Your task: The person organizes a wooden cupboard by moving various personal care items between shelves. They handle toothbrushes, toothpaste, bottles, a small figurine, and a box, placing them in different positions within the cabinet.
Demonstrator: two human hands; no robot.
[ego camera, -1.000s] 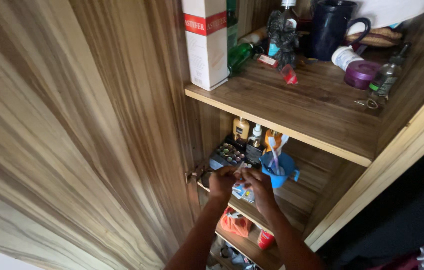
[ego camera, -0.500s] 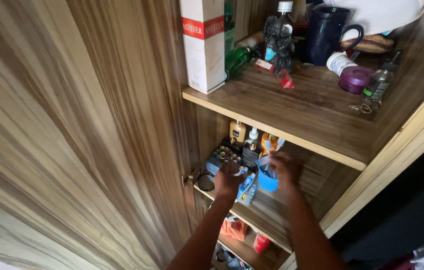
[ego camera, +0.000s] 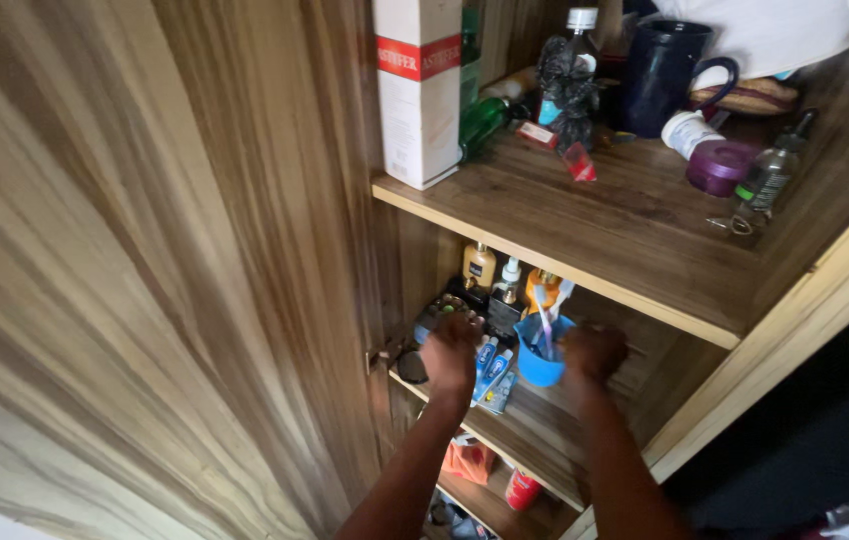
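Both my arms reach into the middle shelf (ego camera: 535, 440) of a wooden cupboard. My right hand (ego camera: 595, 352) has its fingers curled against the right side of a blue cup (ego camera: 540, 365) that holds toothbrushes (ego camera: 548, 315). My left hand (ego camera: 451, 352) is curled over a cluster of small dark items at the shelf's left end; what it holds, if anything, is hidden. Blue and white tubes (ego camera: 493, 368) lie between my hands. Small bottles (ego camera: 493, 272) stand behind them.
The upper shelf (ego camera: 595, 235) carries a tall white and red box (ego camera: 417, 95), a green bottle (ego camera: 483, 118), a dark mug (ego camera: 663, 70), a purple-lidded jar (ego camera: 717, 165) and a clear bottle (ego camera: 770, 175). An open wooden door (ego camera: 145, 270) fills the left. A red cup (ego camera: 522, 490) sits lower down.
My hands were together at the blue cup; they have moved apart, the left to the dark items on the left, the right to the cup's right side.
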